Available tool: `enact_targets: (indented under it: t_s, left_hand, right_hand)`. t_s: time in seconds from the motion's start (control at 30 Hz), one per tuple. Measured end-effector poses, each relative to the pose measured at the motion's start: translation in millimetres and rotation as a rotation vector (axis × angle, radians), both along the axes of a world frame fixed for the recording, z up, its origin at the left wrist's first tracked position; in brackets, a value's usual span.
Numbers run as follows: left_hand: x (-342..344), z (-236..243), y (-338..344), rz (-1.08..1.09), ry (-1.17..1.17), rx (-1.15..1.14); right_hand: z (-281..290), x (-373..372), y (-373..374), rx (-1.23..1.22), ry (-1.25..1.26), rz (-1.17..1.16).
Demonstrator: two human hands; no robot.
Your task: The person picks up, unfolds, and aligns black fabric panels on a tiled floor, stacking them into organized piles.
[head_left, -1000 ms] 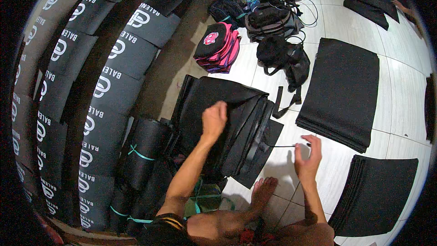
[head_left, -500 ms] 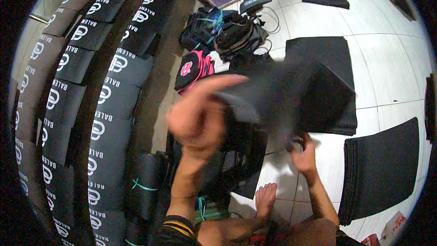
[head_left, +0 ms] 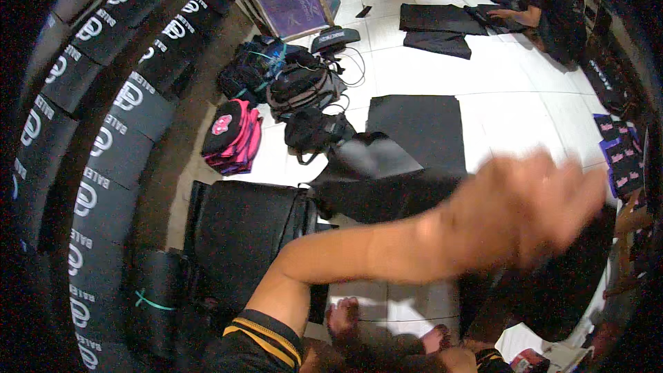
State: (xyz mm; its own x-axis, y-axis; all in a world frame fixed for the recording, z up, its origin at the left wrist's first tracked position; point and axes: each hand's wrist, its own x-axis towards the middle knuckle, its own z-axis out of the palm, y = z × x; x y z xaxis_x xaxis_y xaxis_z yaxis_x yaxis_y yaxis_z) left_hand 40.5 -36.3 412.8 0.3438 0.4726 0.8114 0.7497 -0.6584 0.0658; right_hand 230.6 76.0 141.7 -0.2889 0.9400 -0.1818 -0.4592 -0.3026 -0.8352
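My left arm reaches across to the right, and my left hand (head_left: pixel 528 211) is smeared by motion, so its fingers are unclear. Below it lies a broad black cloth area (head_left: pixel 539 297) at the lower right. Behind my forearm, black cloth (head_left: pixel 387 193) is spread or draped, with a greyish blurred fold (head_left: pixel 383 155) on top. A flat black cloth piece (head_left: pixel 418 124) lies on the tiles just beyond. My right hand cannot be made out; only a striped sleeve edge (head_left: pixel 490 357) shows at the lower right.
Folded, printed dark pieces (head_left: pixel 128 145) hang or lie in rows along the left. Bags (head_left: pixel 304 90), a pink-edged cloth stack (head_left: pixel 231 135) and a framed purple screen (head_left: pixel 290 3) stand farther off. Another person (head_left: pixel 552 14) crouches at far right beside black cloth (head_left: pixel 442 19).
My left hand has swung from the left-centre to the right. My right hand has gone out of sight. The view has shifted, showing more of the room's far side.
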Motion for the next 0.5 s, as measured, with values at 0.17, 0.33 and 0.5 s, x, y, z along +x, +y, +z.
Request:
enact_targets:
  t_s: [0.17, 0.33, 0.5]
  left_hand:
    - [-99.6, -39.9, 151.5, 0.045, -0.429, -0.106]
    - [-180.6, -199.5, 156.1, 0.373, -0.966, -1.22]
    - [-138.6, -233.2, 78.9, 0.035, -1.417, -1.558]
  right_hand:
    - [22.2, 43.4, 45.5, 0.101, -0.14, -0.071]
    - [10.3, -20.7, 32.5, -0.098, -0.147, 0.009]
    - [-26.7, 17.6, 7.1, -0.061, -0.467, 0.022]
